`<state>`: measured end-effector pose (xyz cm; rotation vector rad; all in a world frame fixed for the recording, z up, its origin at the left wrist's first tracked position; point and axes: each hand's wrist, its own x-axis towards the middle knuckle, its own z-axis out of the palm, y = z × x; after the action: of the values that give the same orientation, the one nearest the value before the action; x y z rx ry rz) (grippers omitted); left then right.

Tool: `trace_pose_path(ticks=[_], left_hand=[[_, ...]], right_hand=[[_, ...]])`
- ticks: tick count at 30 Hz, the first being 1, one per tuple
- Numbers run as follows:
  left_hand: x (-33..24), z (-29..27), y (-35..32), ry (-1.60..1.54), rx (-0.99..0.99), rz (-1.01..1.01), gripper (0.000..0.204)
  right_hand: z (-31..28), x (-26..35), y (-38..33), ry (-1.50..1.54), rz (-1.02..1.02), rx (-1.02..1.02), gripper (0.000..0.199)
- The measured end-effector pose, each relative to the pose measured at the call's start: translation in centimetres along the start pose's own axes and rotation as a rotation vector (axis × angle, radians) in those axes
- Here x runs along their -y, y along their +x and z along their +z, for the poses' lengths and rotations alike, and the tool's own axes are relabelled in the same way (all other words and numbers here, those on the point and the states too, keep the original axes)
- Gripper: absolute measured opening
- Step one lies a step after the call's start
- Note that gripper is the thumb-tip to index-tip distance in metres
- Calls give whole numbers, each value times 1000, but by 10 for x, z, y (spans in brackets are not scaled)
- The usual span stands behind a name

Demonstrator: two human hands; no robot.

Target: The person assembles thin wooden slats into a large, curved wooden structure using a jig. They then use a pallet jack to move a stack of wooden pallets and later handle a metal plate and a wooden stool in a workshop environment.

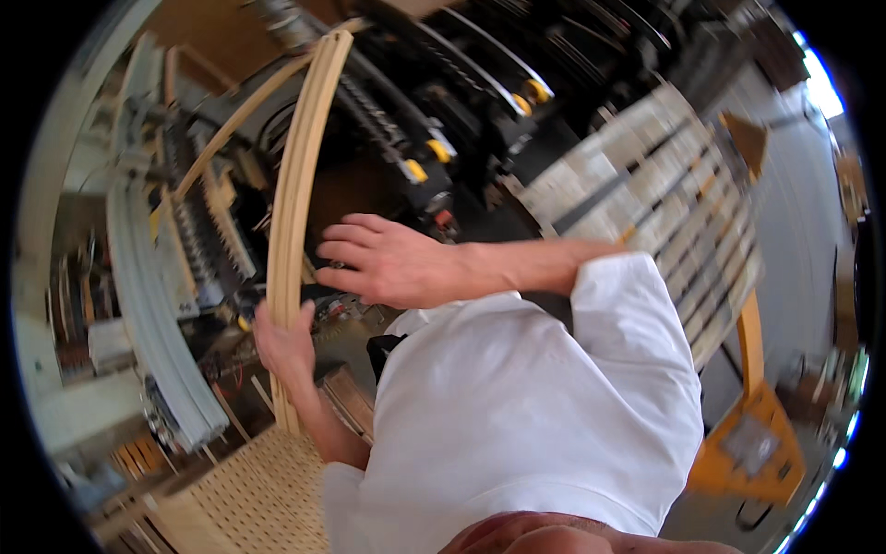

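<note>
A bundle of long, pale wooden strips (300, 175) with grooved faces stretches from low at my left up to the top of the view. My left hand (284, 343) is closed around the bundle toward its lower end, thumb on the right side. Just right of the strips, my right hand (388, 263) is held palm down with fingers apart and nothing in it. Its fingertips come close to the wood; whether they touch it, I cannot tell.
Ahead stands dark machinery with metal bars and yellow end pieces (438, 150). Grey metal rails (152, 314) run along the left. Lower left lies a stack of wood with rows of small gaps (249, 485). At right, stacked pale wood (637, 175) is beside an orange metal frame (771, 462).
</note>
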<state>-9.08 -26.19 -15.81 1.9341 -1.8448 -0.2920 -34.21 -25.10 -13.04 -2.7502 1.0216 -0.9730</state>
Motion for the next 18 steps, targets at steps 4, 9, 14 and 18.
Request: trace_pose_path(ticks=[4,9,14,18], left_hand=[[-38,3,-31,-2,237,282,57],[-110,39,-30,-17,337,883,58],[-202,57,-50,-334,429,1304,66],[-217,72,-64,-527,592,1362,56]], right_hand=[[8,-10,-27,-269,48,89,51],[-29,3,-119,-152,469,208,57],[-64,19,-233,-321,918,56,56],[-64,17,-358,-517,1327,-70,57]])
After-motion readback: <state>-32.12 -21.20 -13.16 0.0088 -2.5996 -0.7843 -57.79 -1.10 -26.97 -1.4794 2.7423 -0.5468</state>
